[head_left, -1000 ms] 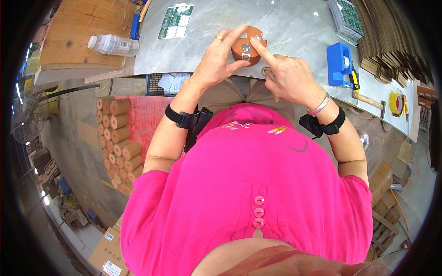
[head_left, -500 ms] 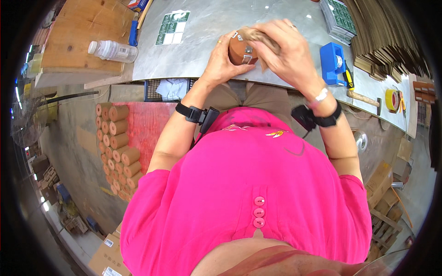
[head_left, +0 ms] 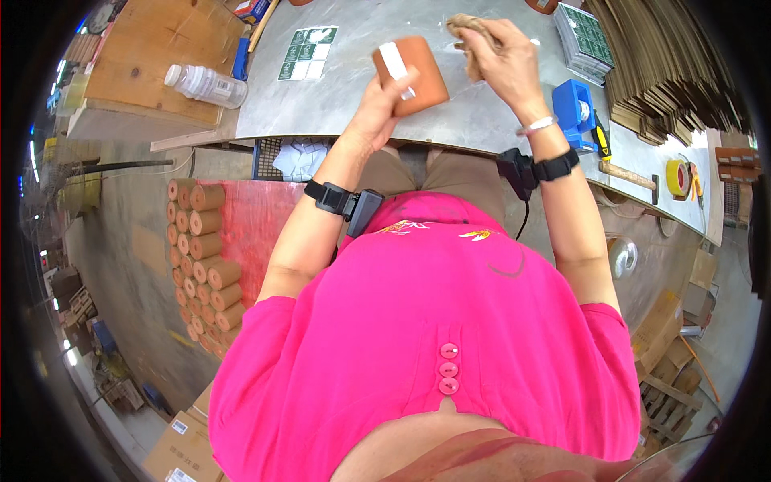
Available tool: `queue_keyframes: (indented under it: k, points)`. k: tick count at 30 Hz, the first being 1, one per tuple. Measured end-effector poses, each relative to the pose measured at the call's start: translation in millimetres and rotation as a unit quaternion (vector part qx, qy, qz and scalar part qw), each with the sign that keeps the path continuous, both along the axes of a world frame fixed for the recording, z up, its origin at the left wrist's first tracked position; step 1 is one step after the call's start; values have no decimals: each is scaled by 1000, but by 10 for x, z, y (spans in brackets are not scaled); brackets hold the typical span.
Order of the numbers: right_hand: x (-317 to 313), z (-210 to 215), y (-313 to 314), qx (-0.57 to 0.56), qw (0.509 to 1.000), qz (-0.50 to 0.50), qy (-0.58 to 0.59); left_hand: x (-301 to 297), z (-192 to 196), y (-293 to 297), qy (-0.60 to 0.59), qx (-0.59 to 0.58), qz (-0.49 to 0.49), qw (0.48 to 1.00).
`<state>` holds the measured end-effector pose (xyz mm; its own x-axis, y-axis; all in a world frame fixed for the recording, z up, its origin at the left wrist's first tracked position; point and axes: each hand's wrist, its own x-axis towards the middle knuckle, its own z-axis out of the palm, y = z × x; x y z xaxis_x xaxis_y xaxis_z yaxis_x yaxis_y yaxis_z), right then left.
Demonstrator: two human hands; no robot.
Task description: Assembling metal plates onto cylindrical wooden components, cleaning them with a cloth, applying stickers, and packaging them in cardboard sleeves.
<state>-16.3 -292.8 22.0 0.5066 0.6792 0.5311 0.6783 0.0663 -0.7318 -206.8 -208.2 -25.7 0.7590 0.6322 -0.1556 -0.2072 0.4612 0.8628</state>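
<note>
Your left grip [head_left: 381, 108] pinches the orange-brown cylinder [head_left: 427, 76], tilted, at 12 o'clock over the table [head_left: 341, 100]. Your right grip [head_left: 511, 68], 1 o'clock, bunches a tan cloth [head_left: 471, 38], apart from the cylinder. Sticker sheet [head_left: 307, 53], 11 o'clock; blue dispenser [head_left: 569, 116], 2 o'clock.

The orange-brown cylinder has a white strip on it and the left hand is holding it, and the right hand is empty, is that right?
Not quite: the right hand isn't empty. The head view shows it holding a crumpled tan cloth. The left hand does hold the orange-brown cylinder with the white strip.
</note>
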Motion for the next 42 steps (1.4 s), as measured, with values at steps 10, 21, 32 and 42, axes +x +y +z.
queue_keyframes:
  k: [10, 21, 32, 42]
  points:
    - [-859, 131, 57, 136, 949, 149, -243, 58, 146, 179, -316, -359, -96, 873]
    - [-634, 374, -244, 117, 950, 186, -221, 76, 548, -81, -134, -322, 30, 937]
    - [-664, 20, -493, 26, 942, 283, -176, -4, 459, 119, -112, -179, 26, 977]
    - [-649, 288, -48, 127, 957, 207, -157, 37, 552, -32, -31, -100, 4, 995]
